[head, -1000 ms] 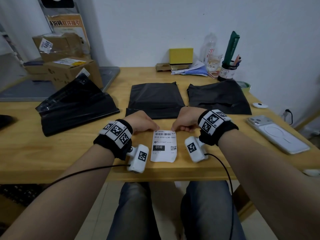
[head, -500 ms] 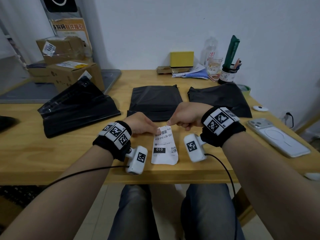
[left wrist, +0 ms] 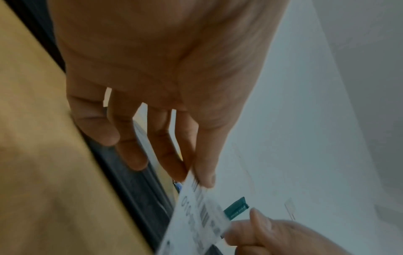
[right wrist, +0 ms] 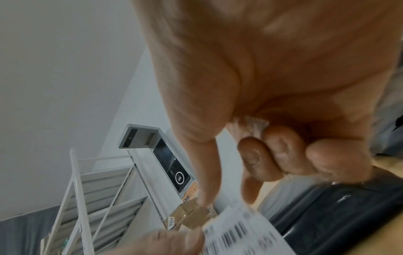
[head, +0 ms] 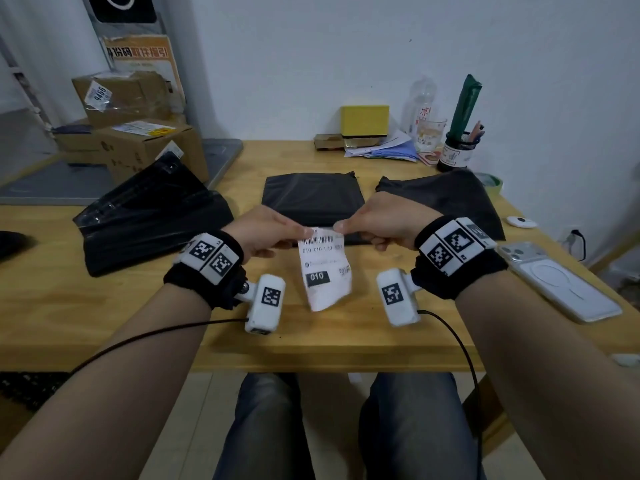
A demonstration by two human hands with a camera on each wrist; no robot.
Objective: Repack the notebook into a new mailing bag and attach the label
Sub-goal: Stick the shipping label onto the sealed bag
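A white shipping label (head: 323,268) with a barcode and "010" hangs above the wooden table (head: 104,306), curled at its bottom. My left hand (head: 266,233) pinches its top left corner between thumb and forefinger. My right hand (head: 377,223) pinches the top right corner. The left wrist view shows the label (left wrist: 196,217) nipped at my left fingertips (left wrist: 205,174); the right wrist view shows the label (right wrist: 242,229) blurred below my right thumb. Behind the hands lies a flat black mailing bag (head: 313,199). Another black bag (head: 446,199) lies to its right, and a crumpled one (head: 152,220) to the left.
A phone (head: 557,278) lies face down at the right edge, near a small white object (head: 521,221). At the back stand a yellow box (head: 363,121), papers, a glass and a pen holder (head: 457,150). Cardboard boxes (head: 138,143) are stacked at the back left.
The label lay flat on the table a second ago. Both hands have lifted it by its top corners, so it now hangs off the table with its lower end curling.
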